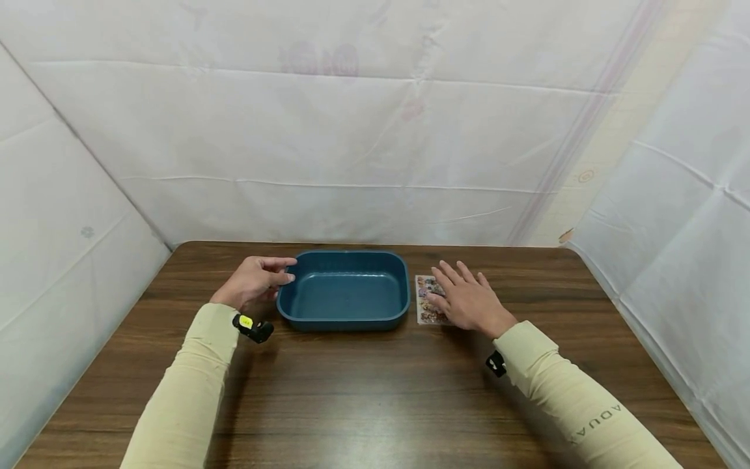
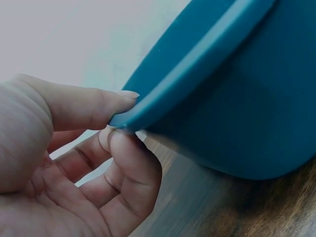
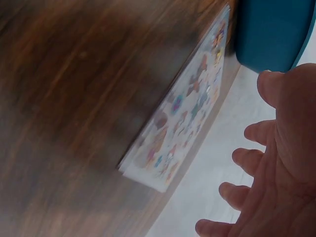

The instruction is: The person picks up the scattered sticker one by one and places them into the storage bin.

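A blue rectangular plastic basin [image 1: 346, 324] with rounded corners stands on the wooden table, with nothing inside it. My left hand [image 1: 253, 281] pinches its left rim; in the left wrist view the thumb [image 2: 94, 106] lies over the rim and curled fingers press from below. To the right of the basin lies a thin stack of sticker sheets [image 3: 182, 113] printed with small colourful figures. My right hand [image 1: 465, 301] hovers over the sheets with its fingers spread and holds nothing. It hides the right part of the stack in the head view.
The brown wooden table [image 1: 363, 391] reaches back to a white sheet wall [image 1: 351, 150]. More white sheeting hangs along the left and right sides. A black wrist camera [image 1: 253, 328] is strapped to the left wrist, another [image 1: 496, 363] to the right.
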Motion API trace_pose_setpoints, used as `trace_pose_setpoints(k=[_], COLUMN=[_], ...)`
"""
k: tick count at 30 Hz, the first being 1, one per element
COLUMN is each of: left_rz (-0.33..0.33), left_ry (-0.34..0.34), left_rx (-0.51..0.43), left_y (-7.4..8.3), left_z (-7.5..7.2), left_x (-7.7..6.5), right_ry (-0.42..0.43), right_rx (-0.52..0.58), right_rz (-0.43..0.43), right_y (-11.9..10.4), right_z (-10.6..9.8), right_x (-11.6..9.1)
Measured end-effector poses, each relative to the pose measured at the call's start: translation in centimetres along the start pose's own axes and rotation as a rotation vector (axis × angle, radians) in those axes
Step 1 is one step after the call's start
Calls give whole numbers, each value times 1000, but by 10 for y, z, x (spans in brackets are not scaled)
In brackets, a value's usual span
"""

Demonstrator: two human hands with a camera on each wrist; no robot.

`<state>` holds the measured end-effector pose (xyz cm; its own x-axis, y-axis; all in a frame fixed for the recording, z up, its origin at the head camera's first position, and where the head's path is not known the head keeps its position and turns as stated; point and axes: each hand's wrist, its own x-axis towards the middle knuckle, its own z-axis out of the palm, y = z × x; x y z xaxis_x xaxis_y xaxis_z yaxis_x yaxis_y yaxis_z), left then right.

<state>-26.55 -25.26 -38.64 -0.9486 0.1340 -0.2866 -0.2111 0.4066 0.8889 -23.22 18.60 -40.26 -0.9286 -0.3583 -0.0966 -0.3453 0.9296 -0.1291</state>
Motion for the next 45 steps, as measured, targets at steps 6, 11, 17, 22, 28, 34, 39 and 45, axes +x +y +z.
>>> trace_pose_setpoints(k=[6, 11, 17, 22, 28, 34, 39, 45], left_rz=[-13, -15, -22, -27, -32, -34, -35, -41], left_ry=[6, 2, 0, -7, -8, -15, -23, -15], left_rx=[-5, -1, 3, -1, -4, -16, -26, -38], left_y=[0, 0, 0, 0, 0, 1, 1, 0], left_z=[1, 1, -1, -2, -1, -2, -3, -2], left_x=[0, -1, 0, 1, 0, 1, 1, 1], right_ry=[-13, -17, -17, -24, -18, 4, 39, 109], right_rx=[-14, 5, 7, 10, 0, 10, 30, 10], right_rz=[3, 8, 1, 13, -5, -27, -46, -103], right_y=[10, 17, 24, 29, 37, 42, 47, 57], right_z=[2, 3, 2, 2, 1, -2, -1, 1], right_x=[1, 1, 1, 1, 1, 5, 6, 9])
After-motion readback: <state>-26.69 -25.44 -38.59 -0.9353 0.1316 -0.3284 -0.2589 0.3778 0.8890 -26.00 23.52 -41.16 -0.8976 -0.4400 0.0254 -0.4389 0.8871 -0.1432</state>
